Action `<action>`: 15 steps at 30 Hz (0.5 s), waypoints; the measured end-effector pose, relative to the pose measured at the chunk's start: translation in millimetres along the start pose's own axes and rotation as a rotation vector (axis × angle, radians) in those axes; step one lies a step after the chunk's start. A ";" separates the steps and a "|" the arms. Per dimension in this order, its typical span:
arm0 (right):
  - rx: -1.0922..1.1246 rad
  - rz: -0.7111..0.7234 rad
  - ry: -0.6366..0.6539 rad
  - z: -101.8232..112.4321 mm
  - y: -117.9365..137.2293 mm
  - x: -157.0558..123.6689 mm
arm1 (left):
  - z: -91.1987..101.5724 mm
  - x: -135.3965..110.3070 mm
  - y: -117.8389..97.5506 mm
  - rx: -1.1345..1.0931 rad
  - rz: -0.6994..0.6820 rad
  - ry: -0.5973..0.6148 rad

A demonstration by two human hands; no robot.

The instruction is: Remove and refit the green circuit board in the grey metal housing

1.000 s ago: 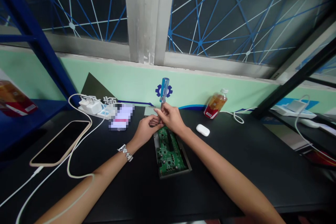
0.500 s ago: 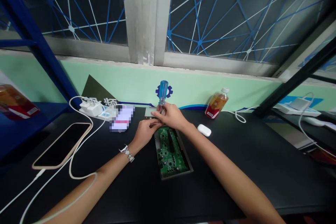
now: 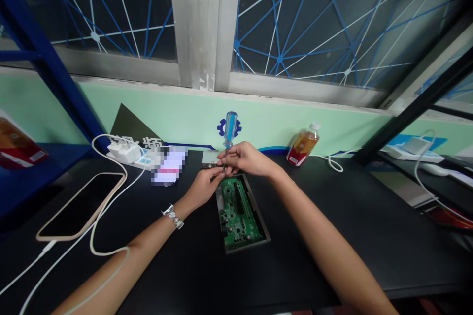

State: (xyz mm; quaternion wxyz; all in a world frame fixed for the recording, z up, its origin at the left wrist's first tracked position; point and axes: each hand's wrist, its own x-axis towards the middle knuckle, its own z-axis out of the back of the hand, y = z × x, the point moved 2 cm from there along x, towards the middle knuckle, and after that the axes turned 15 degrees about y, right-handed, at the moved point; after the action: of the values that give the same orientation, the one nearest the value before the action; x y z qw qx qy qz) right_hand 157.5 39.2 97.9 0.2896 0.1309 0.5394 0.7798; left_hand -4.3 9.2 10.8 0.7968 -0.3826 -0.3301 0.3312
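A screwdriver (image 3: pixel 230 128) with a clear blue handle stands nearly upright over the far end of a green circuit board (image 3: pixel 236 234) in a metal frame. My right hand (image 3: pixel 248 158) has its fingers closed around the thin shaft, below the handle. Close to the screwdriver's tip, my left hand (image 3: pixel 204 183) pinches thumb and fingers together at the board's far edge. Whatever lies between those left fingertips is hidden. Just behind the hands is a small light-coloured flat piece (image 3: pixel 209 157), partly covered.
A drink bottle (image 3: pixel 303 145) stands at the back right. On the left lie a phone (image 3: pixel 82 205), white cables and a power strip with chargers (image 3: pixel 125 151). A pixelated flat item (image 3: pixel 170 166) lies beside the strip. A window and green wall rise behind the black desk.
My right hand's fingers have shifted from the base of the handle down to the shaft, so more of the screwdriver shows. The white case beside the right wrist is now hidden behind my arm.
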 end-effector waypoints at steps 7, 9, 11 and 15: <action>-0.177 0.067 -0.133 -3.2 -0.3 3.5 | 0.2 2.9 -5.2 -0.035 -0.033 -0.137; -0.209 0.075 -0.167 -3.9 0.5 2.7 | -0.1 3.6 -6.2 -0.029 -0.021 -0.210; -0.233 0.073 -0.201 -4.7 0.2 2.5 | -0.7 4.2 -5.8 -0.031 -0.004 -0.256; -0.246 0.047 -0.258 -5.9 -2.5 4.1 | -1.5 4.9 -2.8 -0.048 -0.002 -0.279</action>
State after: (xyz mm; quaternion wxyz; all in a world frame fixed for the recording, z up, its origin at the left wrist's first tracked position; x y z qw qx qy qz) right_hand 152.0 37.7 92.9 0.3521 0.2059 0.3950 0.8231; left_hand 0.4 11.1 13.7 0.7342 -0.3516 -0.4458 0.3724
